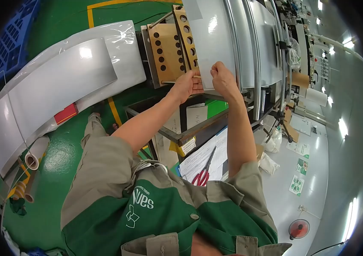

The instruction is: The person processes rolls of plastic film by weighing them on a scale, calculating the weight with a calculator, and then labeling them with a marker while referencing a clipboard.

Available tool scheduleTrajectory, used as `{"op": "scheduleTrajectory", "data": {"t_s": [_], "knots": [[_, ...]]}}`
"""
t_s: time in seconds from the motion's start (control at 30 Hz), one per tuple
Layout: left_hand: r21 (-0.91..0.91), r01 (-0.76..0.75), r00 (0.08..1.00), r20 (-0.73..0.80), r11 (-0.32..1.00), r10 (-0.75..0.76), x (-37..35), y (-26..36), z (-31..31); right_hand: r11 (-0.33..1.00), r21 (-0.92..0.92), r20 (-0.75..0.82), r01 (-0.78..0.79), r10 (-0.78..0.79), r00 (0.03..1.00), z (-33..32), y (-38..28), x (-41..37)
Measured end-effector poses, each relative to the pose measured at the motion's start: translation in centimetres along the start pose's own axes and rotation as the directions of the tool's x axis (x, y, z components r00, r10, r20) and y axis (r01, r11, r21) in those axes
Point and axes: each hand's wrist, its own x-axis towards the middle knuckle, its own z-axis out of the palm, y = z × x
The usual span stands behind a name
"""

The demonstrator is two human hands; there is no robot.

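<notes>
A thin, shiny pale sheet (213, 32) lies over the metal machine, its near corner between my hands. My left hand (186, 86) is at the sheet's left edge, palm turned up and fingers stretched out, the tips reaching to the edge or just under it. Over the sheet's near end, my right hand (224, 81) is closed with the fingers curled in. Whatever it pinches is hidden by the fingers. Beside my left hand stand brown boards with round holes (164, 53).
Two metal rollers (255, 47) cross the machine to the right. Below is a metal frame (181, 138), with red-handled scissors (201, 177) on written papers (190, 164). A long glossy sheet (57, 79) and a plastic-wrapped stack (130, 55) lie left. A blue pallet (8, 40) stands beyond.
</notes>
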Motion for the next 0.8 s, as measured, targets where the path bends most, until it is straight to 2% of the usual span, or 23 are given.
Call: {"op": "scheduleTrajectory", "data": {"t_s": [0.2,0.4,0.5,0.6,0.8], "knots": [[0.030,-0.009,0.999,-0.048,0.999,0.010,-0.6,0.5,-0.3,1.000,-0.009,-0.023,0.004,-0.004,1.000,1.0,0.0,-0.1],[-0.001,-0.023,0.999,-0.026,1.000,0.023,-0.4,0.1,0.0,1.000,-0.003,-0.061,-0.018,0.017,0.998,0.6,-0.3,-0.4],[0.034,-0.018,1.000,-0.020,0.999,0.019,-0.4,0.2,0.3,1.000,-0.013,-0.069,-0.026,0.025,0.997,0.4,-0.7,-0.7],[0.179,-0.068,0.992,-0.088,0.981,0.085,0.0,-0.6,0.5,0.997,-0.070,-0.127,0.011,-0.020,0.992,0.8,-0.2,-0.6],[0.220,-0.089,0.988,-0.106,0.971,0.114,0.5,-1.0,0.4,0.990,-0.142,-0.206,-0.002,-0.028,0.978,1.4,0.1,-0.5]]}}
